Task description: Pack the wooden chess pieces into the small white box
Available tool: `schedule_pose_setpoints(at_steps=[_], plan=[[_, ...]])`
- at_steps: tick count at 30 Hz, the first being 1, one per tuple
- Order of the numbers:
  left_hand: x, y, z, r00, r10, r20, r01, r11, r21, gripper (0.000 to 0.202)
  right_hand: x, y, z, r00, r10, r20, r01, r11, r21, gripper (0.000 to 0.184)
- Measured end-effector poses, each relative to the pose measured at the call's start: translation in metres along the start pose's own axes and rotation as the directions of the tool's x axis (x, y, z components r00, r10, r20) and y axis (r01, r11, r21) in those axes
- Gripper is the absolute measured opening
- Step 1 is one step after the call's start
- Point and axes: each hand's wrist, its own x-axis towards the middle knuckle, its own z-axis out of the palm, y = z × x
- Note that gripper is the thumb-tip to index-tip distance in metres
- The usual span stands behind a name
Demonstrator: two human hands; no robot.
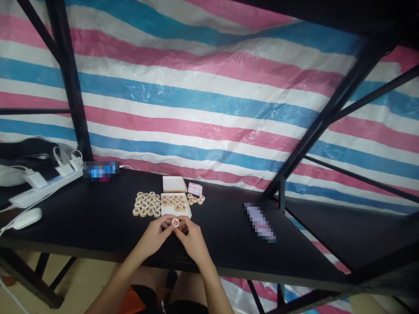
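Note:
Between the fingertips of my left hand [158, 232] and my right hand [190, 231] is a round Chinese chess piece [176, 223] with a red character facing up. Both hands are closed on it, at the near edge of a white open box [167, 211]. Red-marked chess pieces [170, 202] lie in rows inside that box, its near left part bare. Left of the box, dark-marked chess pieces [147, 204] stand in a tidy block on the table. Several loose red-marked pieces [195, 200] lie to the right of the box.
Behind the box lie a white box part [174, 183] and a pink-and-white card [195, 189]. A power strip [47, 188] with chargers and a white mouse [28, 218] are on the black table [98, 218] at left. Two blurred-out objects lie at the back left and right. Black metal posts frame the table.

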Motion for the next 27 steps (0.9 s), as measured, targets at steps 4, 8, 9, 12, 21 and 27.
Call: schedule_pose_setpoints(at_steps=[4, 8, 9, 12, 21, 27], plan=[[0.0008, -0.0016, 0.0001, 1.000, -0.004, -0.021, 0.003, 0.999, -0.035, 0.031, -0.0001, -0.0003, 0.0001, 1.000, -0.004, 0.006, 0.004, 1.000, 0.014, 0.019], [0.0016, -0.0005, -0.0005, 1.000, -0.011, 0.002, 0.011, 0.997, -0.073, 0.028, -0.0003, -0.0011, -0.0002, 1.000, -0.020, 0.004, 0.020, 1.000, 0.016, 0.021], [0.0016, -0.0003, -0.0007, 1.000, -0.011, 0.010, 0.012, 0.997, -0.078, 0.028, -0.0004, -0.0014, -0.0004, 1.000, -0.026, 0.005, 0.026, 1.000, 0.016, 0.021], [0.0016, -0.0010, -0.0009, 1.000, -0.011, 0.021, 0.013, 0.995, -0.095, 0.028, -0.0008, -0.0026, -0.0012, 0.999, -0.039, 0.009, 0.039, 0.999, 0.007, 0.023], [0.0023, -0.0067, -0.0004, 0.999, -0.017, 0.032, 0.021, 0.993, -0.114, 0.034, -0.0007, -0.0031, -0.0029, 1.000, -0.023, -0.011, 0.022, 0.999, -0.028, 0.022], [0.0002, -0.0017, -0.0011, 0.999, -0.010, 0.031, 0.013, 0.997, -0.076, 0.032, 0.0000, -0.0010, -0.0026, 1.000, -0.007, -0.018, 0.007, 0.999, -0.033, 0.023]])
